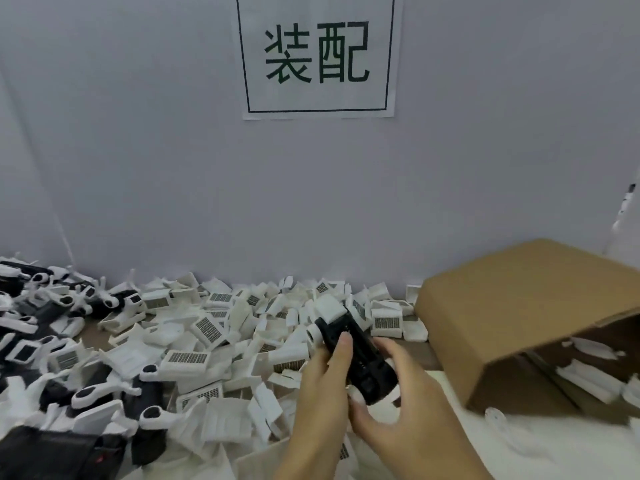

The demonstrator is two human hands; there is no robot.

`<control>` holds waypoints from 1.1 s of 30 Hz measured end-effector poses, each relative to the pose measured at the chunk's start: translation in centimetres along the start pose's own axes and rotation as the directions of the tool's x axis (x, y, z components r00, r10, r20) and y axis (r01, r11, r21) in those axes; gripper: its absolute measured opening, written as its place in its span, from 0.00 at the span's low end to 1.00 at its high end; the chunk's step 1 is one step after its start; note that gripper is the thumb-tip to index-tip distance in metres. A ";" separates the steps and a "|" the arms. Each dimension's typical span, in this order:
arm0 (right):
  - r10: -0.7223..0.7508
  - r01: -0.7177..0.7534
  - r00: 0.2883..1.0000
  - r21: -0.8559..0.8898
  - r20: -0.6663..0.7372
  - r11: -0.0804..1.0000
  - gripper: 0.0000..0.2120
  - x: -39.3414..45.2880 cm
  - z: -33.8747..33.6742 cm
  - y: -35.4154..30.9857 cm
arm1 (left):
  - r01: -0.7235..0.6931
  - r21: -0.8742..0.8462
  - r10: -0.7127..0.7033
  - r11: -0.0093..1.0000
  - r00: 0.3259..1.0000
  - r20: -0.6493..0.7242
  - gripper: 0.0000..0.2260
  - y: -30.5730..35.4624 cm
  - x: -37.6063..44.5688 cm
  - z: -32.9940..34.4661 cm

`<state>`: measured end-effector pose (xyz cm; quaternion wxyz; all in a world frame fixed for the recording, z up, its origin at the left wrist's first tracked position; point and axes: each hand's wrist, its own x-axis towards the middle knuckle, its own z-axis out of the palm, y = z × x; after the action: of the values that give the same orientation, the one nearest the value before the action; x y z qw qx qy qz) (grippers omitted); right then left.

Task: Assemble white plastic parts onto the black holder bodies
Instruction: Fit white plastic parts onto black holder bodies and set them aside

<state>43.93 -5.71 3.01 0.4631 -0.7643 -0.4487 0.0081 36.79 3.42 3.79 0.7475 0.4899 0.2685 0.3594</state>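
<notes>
The grey wall (173,150) fills your view from 9 to 3 o'clock, with a paper sign (318,57) at 12. A tipped cardboard box (512,306) lies at 3 o'clock, white parts visible inside. The heap of white plastic parts (194,341) spreads from 9 o'clock toward center; assembled units (52,306) sit at 9. Your 2 hands meet at 5 o'clock: your left hand (320,393) and right hand (408,410) both grip the black holder body (360,355), a white part (329,306) on its far end.
</notes>
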 end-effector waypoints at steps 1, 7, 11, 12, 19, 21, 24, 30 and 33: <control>-0.018 0.018 1.000 -0.030 -0.015 0.999 0.32 0.0 0.1 0.1 | 0.002 -0.029 -0.001 1.000 1.000 0.028 0.09 0.1 0.0 -0.1; -0.008 0.005 1.000 -0.101 -0.023 0.995 0.43 -0.2 0.9 0.0 | -0.103 -0.042 0.105 0.994 0.992 0.066 0.12 0.1 -0.3 -0.2; 0.006 -0.010 0.999 -0.110 -0.038 0.994 0.38 -0.3 0.9 -0.3 | -0.160 -0.032 0.163 0.987 0.981 0.106 0.10 -0.1 -0.5 -0.3; 0.007 -0.012 0.999 -0.097 -0.048 0.995 0.38 -0.3 0.8 -0.3 | -0.172 -0.033 0.175 0.985 0.977 0.124 0.11 -0.2 -0.5 -0.3; -0.023 0.016 0.996 -0.086 -0.081 0.996 0.35 -0.2 -0.4 -0.2 | -0.245 -0.004 0.243 0.969 0.959 0.147 0.13 0.1 -1.0 0.0; -0.019 0.018 0.997 -0.020 -0.071 1.000 0.34 -0.1 -0.3 0.1 | -0.271 0.026 0.265 0.962 0.955 0.131 0.10 0.1 -1.0 0.0; -0.043 0.043 0.999 0.048 -0.003 0.998 0.34 0.1 -0.1 0.6 | -0.309 0.094 0.295 0.946 0.945 0.140 0.07 -0.2 -0.9 -0.1; -0.101 0.119 0.991 0.242 -0.087 0.963 0.36 0.1 -1.5 1.0 | -0.503 0.286 0.457 0.816 0.863 0.215 0.13 -1.1 -0.5 -0.3; -0.057 0.097 0.992 0.380 -0.116 0.920 0.41 0.0 -1.8 0.5 | -0.642 0.461 0.563 0.612 0.764 0.316 0.13 -1.7 -0.3 -0.4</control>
<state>45.01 -7.05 3.65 0.6265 -0.6395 -0.4439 0.0385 36.70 2.94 2.11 0.4277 0.7662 0.1254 0.4628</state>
